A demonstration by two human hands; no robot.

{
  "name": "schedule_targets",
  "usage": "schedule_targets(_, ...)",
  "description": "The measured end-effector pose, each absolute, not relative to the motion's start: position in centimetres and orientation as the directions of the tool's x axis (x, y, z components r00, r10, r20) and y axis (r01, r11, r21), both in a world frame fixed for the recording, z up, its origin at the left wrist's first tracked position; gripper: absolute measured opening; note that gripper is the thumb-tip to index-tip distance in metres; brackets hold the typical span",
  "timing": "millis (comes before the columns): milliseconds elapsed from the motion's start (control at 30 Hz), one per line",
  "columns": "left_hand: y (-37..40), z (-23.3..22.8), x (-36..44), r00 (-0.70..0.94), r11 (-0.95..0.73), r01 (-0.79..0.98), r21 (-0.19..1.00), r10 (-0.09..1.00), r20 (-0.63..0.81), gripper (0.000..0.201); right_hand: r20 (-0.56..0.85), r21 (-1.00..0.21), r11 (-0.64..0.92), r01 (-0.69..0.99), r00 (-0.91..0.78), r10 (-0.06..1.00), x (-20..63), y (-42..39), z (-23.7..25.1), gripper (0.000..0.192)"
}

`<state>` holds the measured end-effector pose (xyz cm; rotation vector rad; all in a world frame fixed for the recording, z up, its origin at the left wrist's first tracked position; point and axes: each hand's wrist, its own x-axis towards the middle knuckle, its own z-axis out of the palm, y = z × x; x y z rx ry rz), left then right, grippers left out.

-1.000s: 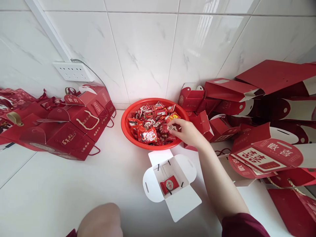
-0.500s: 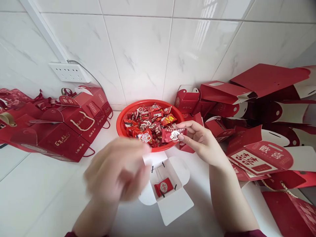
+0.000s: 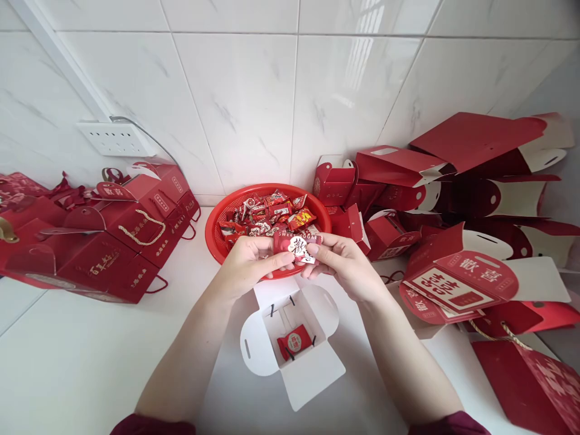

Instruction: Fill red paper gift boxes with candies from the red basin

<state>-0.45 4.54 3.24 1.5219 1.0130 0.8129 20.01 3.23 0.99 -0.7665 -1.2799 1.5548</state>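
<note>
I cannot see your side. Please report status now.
Both hands pinch one candy packet. Open box below holds one candy. Nothing between.

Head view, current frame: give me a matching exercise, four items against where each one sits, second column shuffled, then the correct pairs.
Items:
1. candy packet with white label
2. open white box
3. red basket
4. wall socket

Places:
A. on the tiled wall, at left
B. on the counter, holding one red candy
C. pinched between left hand and right hand
D. against the wall, full of wrapped candies

Pairs: 1-C, 2-B, 3-D, 4-A
</note>
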Motion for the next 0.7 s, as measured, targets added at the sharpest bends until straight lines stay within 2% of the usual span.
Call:
schedule_targets(100,4.6,3.3,-0.7,0.432,-0.065,0.152,0.986,0.902,-0.007,0.026,0.102,-0.959,-0.007,-0.282,-0.372,0.923,19.9,3.2,1.0,0.023)
schedule_targets(167,4.5,3.4,-0.6,0.435,-0.066,0.178,0.982,0.900,-0.019,0.027,0.123,-0.964,0.038,-0.261,-0.319,0.940,19.8,2.9,1.1,0.021)
schedule_targets(233,4.4,3.5,-0.4,0.393,-0.051,0.212,0.976,0.919,-0.038,0.029,0.191,-0.968,0.148,-0.204,-0.208,0.959,19.7,2.6,1.2,0.019)
schedule_targets(300,4.2,3.6,-0.1,0.331,-0.022,0.215,0.976,0.942,-0.051,0.031,0.344,-0.938,0.340,-0.062,-0.060,0.937,19.6,2.4,1.1,0.013)
schedule_targets(367,4.2,3.5,0.1,0.310,0.010,0.156,0.988,0.949,-0.058,0.033,0.578,-0.806,0.564,0.180,0.038,0.815,19.5,2.2,0.7,0.006)
schedule_targets(400,4.2,3.4,0.2,0.327,0.031,0.100,0.995,0.943,-0.063,0.035,0.696,-0.691,0.653,0.309,0.041,0.717,19.5,2.2,0.4,0.011)
schedule_targets(467,4.2,3.2,0.4,0.389,0.076,-0.048,0.996,0.920,-0.051,0.037,0.857,-0.425,0.762,0.489,-0.053,0.513,19.7,2.4,-0.3,0.027)
schedule_targets(500,4.1,3.1,0.5,0.417,0.091,-0.115,0.989,0.908,-0.035,0.036,0.893,-0.309,0.790,0.529,-0.123,0.432,19.7,2.4,-0.6,0.033)
schedule_targets(567,4.1,2.9,0.6,0.441,0.091,-0.191,0.977,0.897,0.003,0.030,0.905,-0.149,0.822,0.550,-0.260,0.338,19.8,2.6,-1.1,0.041)
schedule_targets(633,4.1,2.8,0.7,0.429,0.065,-0.189,0.980,0.903,0.023,0.024,0.880,-0.075,0.837,0.542,-0.358,0.311,19.7,2.6,-1.2,0.042)
schedule_targets(700,4.1,2.8,0.7,0.398,0.045,-0.152,0.987,0.917,0.019,0.023,0.848,-0.078,0.853,0.515,-0.416,0.329,19.5,2.4,-0.8,0.038)
